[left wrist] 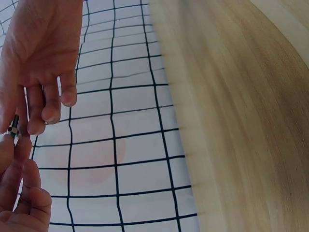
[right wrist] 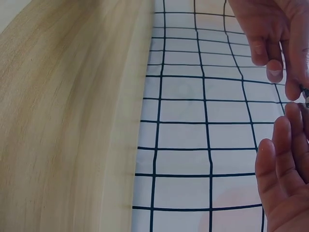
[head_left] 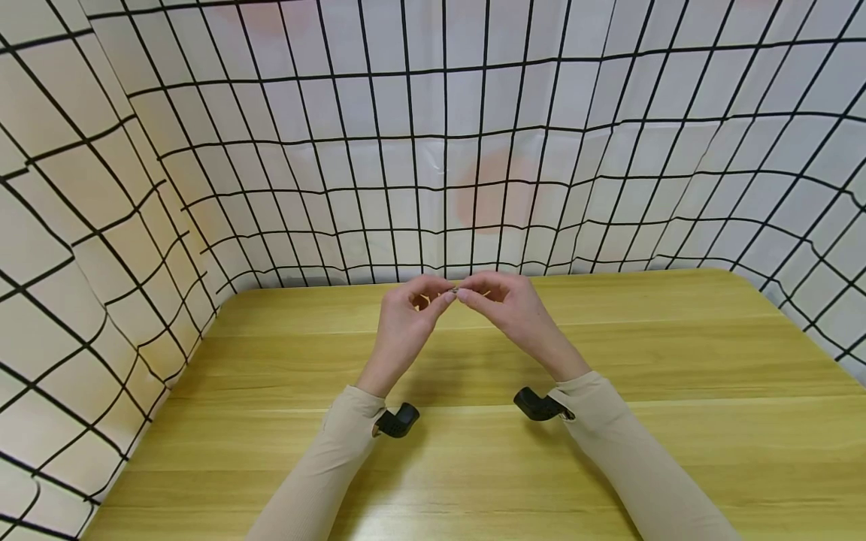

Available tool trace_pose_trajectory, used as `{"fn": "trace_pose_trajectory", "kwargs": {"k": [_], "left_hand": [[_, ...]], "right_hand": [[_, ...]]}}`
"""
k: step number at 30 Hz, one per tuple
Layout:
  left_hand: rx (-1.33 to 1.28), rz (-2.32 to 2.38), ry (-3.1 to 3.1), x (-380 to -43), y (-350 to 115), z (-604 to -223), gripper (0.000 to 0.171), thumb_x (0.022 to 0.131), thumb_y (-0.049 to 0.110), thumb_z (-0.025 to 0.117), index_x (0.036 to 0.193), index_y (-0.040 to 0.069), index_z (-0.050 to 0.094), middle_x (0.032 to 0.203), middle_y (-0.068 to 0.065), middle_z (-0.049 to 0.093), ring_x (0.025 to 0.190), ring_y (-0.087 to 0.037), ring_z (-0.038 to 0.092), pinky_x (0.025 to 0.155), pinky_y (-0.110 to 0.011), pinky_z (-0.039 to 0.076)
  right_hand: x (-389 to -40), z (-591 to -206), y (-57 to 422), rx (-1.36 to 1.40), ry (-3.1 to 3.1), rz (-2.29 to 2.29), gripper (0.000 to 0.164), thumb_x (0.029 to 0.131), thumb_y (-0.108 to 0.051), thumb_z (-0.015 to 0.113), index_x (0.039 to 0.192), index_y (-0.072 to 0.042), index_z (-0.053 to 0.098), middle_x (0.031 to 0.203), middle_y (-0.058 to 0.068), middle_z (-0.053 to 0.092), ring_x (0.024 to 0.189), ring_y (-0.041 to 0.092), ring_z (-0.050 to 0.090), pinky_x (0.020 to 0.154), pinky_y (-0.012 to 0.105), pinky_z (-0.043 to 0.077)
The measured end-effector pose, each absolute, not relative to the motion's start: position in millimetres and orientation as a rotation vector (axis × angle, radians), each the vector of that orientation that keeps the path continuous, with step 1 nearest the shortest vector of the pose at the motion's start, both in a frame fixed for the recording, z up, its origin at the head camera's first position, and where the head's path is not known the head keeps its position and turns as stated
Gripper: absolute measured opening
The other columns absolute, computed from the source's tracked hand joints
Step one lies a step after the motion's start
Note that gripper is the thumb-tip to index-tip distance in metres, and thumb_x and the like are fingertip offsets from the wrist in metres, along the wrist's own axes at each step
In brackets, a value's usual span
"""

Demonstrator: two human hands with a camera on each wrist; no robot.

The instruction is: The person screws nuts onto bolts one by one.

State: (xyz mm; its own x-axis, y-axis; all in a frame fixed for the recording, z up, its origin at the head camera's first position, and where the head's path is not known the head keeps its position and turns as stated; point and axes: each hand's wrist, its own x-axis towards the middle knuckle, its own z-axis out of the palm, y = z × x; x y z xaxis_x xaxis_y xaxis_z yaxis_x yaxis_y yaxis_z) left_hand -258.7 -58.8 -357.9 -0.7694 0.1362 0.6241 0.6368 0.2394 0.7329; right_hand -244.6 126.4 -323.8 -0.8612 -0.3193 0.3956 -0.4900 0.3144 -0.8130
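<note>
A tiny metal bolt [head_left: 455,290] with what looks like a shiny nut [left wrist: 13,130] on its dark shank is held between both hands, raised above the table. My left hand [head_left: 406,315] pinches one end between thumb and index finger. From the other side, the thumb and index finger of my right hand [head_left: 524,312] pinch the opposite end. The fingertips nearly meet and cover most of the piece. In the right wrist view, only a sliver of the bolt [right wrist: 306,94] shows at the frame's edge. The remaining fingers of both hands are loosely bent.
Under the hands lies a wooden table [head_left: 271,421]. White sheeting with a black grid [head_left: 379,165] rises behind its far edge and along both sides. A black wrist device [head_left: 398,421] sits at the left cuff, another black device [head_left: 537,404] at the right.
</note>
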Motion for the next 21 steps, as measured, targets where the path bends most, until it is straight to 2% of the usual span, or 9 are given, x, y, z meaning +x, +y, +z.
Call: {"fn": "trace_pose_trajectory", "kwargs": {"k": [7, 16, 21], "left_hand": [[-0.698, -1.552, -2.091, -258.6, -57.9, -357.3, 0.009, 0.093, 0.014, 0.071, 0.099, 0.010, 0.075, 0.087, 0.004, 0.068, 0.076, -0.011, 0.055, 0.068, -0.029, 0.045], [-0.700, -1.551, -2.094, -257.3, -58.3, -356.1, 0.008, 0.093, 0.015, 0.070, 0.099, 0.011, 0.075, 0.088, 0.004, 0.068, 0.077, -0.012, 0.055, 0.068, -0.030, 0.044], [-0.690, -1.545, -2.102, -257.7, -58.1, -356.7, 0.008, 0.093, 0.015, 0.070, 0.099, 0.011, 0.075, 0.088, 0.004, 0.067, 0.077, -0.012, 0.055, 0.068, -0.030, 0.045]], "right_hand": [[-243.2, -321.0, 126.5, 0.805, -2.370, 1.564, 0.022, 0.093, -0.009, 0.069, 0.114, -0.004, 0.065, 0.105, 0.007, 0.067, 0.092, 0.021, 0.059, 0.081, 0.042, 0.049], [-242.4, -319.9, 126.1, 0.883, -2.322, 1.543, 0.011, 0.093, -0.002, 0.067, 0.103, -0.001, 0.064, 0.102, 0.009, 0.064, 0.094, 0.020, 0.058, 0.085, 0.045, 0.049], [-242.4, -320.1, 126.3, 0.885, -2.323, 1.534, 0.010, 0.093, -0.001, 0.067, 0.103, -0.001, 0.063, 0.101, 0.009, 0.064, 0.095, 0.020, 0.059, 0.085, 0.045, 0.049]]}}
